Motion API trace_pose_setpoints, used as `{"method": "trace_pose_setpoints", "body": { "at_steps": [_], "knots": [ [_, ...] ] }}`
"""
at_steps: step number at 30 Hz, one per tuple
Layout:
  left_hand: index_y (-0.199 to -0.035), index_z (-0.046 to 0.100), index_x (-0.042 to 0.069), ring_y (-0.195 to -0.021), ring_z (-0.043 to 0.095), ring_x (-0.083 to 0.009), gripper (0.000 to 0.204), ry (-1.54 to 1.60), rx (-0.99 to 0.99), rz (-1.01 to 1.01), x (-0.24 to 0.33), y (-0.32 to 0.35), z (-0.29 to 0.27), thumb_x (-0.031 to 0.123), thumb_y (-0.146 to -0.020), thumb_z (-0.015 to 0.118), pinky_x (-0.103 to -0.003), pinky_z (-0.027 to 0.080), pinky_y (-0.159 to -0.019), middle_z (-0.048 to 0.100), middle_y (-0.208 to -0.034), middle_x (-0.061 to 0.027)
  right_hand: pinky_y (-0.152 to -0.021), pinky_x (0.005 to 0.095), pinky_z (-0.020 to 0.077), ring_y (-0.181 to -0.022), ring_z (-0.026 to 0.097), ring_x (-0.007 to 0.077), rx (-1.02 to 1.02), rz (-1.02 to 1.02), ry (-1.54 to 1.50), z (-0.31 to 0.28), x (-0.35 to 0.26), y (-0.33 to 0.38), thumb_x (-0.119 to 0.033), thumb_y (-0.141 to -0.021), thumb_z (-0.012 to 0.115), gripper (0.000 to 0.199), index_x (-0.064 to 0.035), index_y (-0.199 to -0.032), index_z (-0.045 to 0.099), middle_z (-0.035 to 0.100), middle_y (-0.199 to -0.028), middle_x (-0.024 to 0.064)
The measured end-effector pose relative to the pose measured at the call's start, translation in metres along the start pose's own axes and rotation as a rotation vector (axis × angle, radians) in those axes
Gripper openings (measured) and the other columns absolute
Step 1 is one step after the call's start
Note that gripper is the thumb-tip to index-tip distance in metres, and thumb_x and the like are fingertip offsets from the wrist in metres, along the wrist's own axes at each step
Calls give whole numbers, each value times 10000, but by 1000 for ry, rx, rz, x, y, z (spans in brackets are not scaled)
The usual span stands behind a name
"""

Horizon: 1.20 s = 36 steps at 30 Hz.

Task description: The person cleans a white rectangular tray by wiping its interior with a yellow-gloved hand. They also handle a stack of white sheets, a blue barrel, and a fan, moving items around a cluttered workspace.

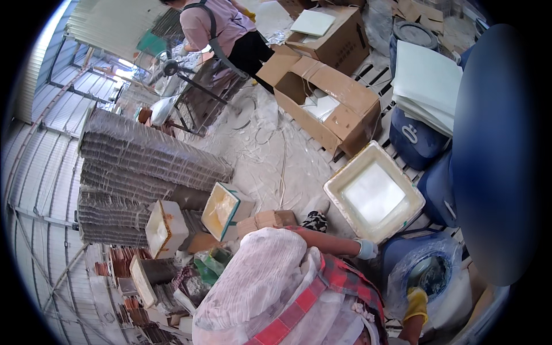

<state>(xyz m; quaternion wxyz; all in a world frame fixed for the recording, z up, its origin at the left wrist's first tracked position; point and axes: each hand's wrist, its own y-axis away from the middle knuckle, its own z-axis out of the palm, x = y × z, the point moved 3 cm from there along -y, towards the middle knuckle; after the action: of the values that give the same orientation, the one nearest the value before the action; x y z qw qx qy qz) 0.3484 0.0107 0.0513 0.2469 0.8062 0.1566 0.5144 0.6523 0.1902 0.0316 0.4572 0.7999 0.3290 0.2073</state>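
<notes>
My left hand [368, 249], in a pale glove, is beside the lower corner of a white foam box [340, 184]. Its fingers are too small and partly hidden to read. White material [376, 192] covers the bottom of that box. My right hand [417, 305], in a yellow glove, is at the near rim of a blue barrel [397, 253] whose mouth is lined with clear plastic film [451, 253]. The fingers look curled, but what they hold is unclear. Inside the barrel, a greyish rounded shape [422, 270] shows against dark contents.
Cardboard boxes [356, 109] stand beyond the foam box. White sheets [425, 77] lie on blue drums at the right; a blurred blue shape [494, 155] fills the right edge. Grey stacks [144, 149] and foam boxes [221, 210] are at left. A person [215, 29] stands behind.
</notes>
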Motion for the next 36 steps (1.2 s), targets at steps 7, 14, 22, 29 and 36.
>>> {"method": "trace_pose_setpoints", "body": {
  "at_steps": [7,14,22,29,36],
  "knots": [
    [-833,660,91,-760,611,-283,249,39,96,32,-9,-6,3,282,-746,526,-372,471,-705,644,-833,-135,-869,398,456,-1023,571,295,-34,-4,85,7,3,-12,-351,-847,431,356,-125,-1001,660,606,-1084,127],
    [-948,652,80,-842,615,-271,280,-18,9,-22,-13,-9,-4,261,-767,539,-344,476,-765,648,-918,-127,-905,387,449,-1108,533,250,-99,19,148,20,8,-24,-277,-867,421,334,-154,-1108,617,569,-1180,90],
    [-917,656,98,-838,612,-271,261,-49,32,10,-6,-9,-20,267,-766,527,-351,472,-750,645,-905,-129,-862,432,472,-1094,549,240,-176,23,250,35,15,-42,-278,-860,460,322,-166,-1120,614,576,-1183,59],
    [-846,655,66,-822,594,-315,287,76,100,53,-9,-10,-27,280,-742,494,-387,455,-748,630,-876,-167,-890,426,456,-1134,517,241,-227,0,286,35,14,-45,-287,-844,489,331,-181,-1137,602,543,-1230,45],
    [-827,659,63,-777,599,-316,284,13,88,62,-12,-11,-32,276,-739,494,-393,462,-707,632,-834,-172,-881,404,453,-1073,555,266,-123,-51,287,28,12,-33,-298,-844,460,318,-149,-1059,642,597,-1136,90]
  ]
}}
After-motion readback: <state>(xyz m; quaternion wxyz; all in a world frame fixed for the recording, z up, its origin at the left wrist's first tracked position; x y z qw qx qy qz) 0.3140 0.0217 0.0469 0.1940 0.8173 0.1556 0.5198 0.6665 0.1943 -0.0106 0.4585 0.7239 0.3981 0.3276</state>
